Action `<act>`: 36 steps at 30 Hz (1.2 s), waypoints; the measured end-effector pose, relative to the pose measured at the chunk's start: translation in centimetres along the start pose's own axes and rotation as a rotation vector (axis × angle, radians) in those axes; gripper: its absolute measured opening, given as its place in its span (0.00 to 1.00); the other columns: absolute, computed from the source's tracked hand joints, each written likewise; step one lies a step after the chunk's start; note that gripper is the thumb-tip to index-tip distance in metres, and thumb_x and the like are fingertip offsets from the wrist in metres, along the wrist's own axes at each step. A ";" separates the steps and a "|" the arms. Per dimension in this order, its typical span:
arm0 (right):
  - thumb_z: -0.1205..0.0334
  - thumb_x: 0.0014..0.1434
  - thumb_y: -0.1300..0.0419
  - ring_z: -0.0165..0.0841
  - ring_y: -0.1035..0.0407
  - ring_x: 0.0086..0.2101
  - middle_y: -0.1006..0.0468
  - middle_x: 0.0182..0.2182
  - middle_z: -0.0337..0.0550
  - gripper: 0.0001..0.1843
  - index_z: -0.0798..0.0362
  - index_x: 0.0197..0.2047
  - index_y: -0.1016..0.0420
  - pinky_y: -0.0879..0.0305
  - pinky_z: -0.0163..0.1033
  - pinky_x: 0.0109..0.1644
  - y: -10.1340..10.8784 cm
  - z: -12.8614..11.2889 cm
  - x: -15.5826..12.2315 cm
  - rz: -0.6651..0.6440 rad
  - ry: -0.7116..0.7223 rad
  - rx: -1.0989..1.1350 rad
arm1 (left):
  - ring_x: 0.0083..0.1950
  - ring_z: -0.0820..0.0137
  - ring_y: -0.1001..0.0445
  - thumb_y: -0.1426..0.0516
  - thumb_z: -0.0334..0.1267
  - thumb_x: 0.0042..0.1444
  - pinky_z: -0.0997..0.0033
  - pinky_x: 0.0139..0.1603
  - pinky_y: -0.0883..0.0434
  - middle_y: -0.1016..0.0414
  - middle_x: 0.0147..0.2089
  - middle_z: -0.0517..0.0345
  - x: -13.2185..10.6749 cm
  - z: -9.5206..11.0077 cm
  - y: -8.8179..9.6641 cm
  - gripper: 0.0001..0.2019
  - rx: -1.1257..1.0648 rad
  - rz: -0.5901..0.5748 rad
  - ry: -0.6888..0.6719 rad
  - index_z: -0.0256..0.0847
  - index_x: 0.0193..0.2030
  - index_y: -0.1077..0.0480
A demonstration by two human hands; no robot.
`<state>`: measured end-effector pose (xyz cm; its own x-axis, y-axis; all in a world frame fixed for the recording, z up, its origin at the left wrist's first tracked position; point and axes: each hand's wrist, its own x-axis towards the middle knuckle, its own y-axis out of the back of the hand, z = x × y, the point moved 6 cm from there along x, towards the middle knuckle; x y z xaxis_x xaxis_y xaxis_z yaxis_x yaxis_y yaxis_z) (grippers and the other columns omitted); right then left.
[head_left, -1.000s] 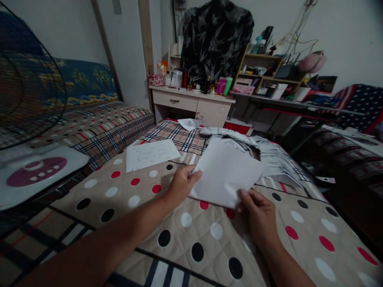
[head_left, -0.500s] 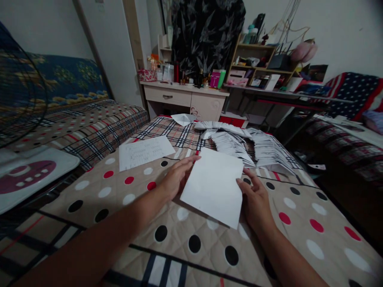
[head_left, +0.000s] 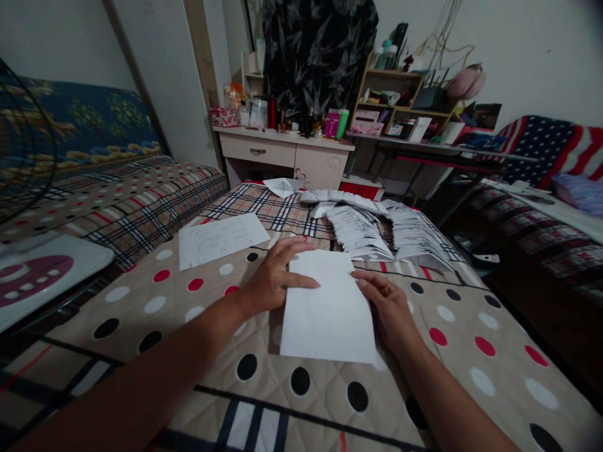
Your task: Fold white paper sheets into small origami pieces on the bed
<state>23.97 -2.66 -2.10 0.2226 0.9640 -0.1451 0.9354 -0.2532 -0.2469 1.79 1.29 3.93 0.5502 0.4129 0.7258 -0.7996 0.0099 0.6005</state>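
The left hand's (head_left: 269,276) thumb stands apart from its forefinger and lies on the paper (head_left: 330,323); whether the fingers grip beneath cannot be told. The right hand's (head_left: 390,309) thumb and forefinger are closed on the right edge. The paper is between both hands, over the quilt (head_left: 325,417). Judged by appearance, it is light, flexible, prone to creasing and easily torn at the edges; dry fingers should find modest grip. Hold it by opposite side edges, thumb above, fingers below, with light pressure. Beyond the far edge lie the stacks (head_left: 360,232); to the left lies the note (head_left: 221,240).
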 end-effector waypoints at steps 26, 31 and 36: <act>0.62 0.53 0.34 0.46 0.38 0.56 0.40 0.63 0.46 0.09 0.43 0.40 0.17 0.35 0.53 0.55 -1.9 -3.1 -1.8 -0.151 0.834 -0.643 | 0.42 0.61 0.23 0.33 0.41 0.43 0.67 0.40 0.29 0.22 0.48 0.44 -3.4 -4.7 -3.9 0.30 -0.819 0.149 1.132 0.33 0.53 0.31; 0.56 0.54 0.35 0.43 0.32 0.51 0.29 0.55 0.49 0.09 0.48 0.37 0.16 0.35 0.51 0.55 -0.4 -2.2 -0.2 -0.070 0.615 -0.474 | 0.41 0.68 0.23 0.39 0.36 0.48 0.75 0.32 0.30 0.29 0.58 0.45 -3.1 -6.0 -2.2 0.33 -0.786 0.295 1.080 0.41 0.63 0.39; 0.48 0.49 0.32 0.40 0.28 0.37 0.20 0.35 0.47 0.16 0.53 0.31 0.18 0.30 0.44 0.40 0.7 -0.3 0.9 0.014 0.313 -0.317 | 0.38 0.73 0.25 0.38 0.31 0.42 0.76 0.33 0.29 0.39 0.66 0.45 -2.0 -5.7 -1.7 0.25 -0.568 0.114 0.806 0.39 0.51 0.27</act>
<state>24.95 -1.96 -2.15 0.2626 0.9510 0.1632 0.9589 -0.2761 0.0659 0.71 5.59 -0.47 0.3030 0.9323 0.1973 -0.9501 0.2795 0.1385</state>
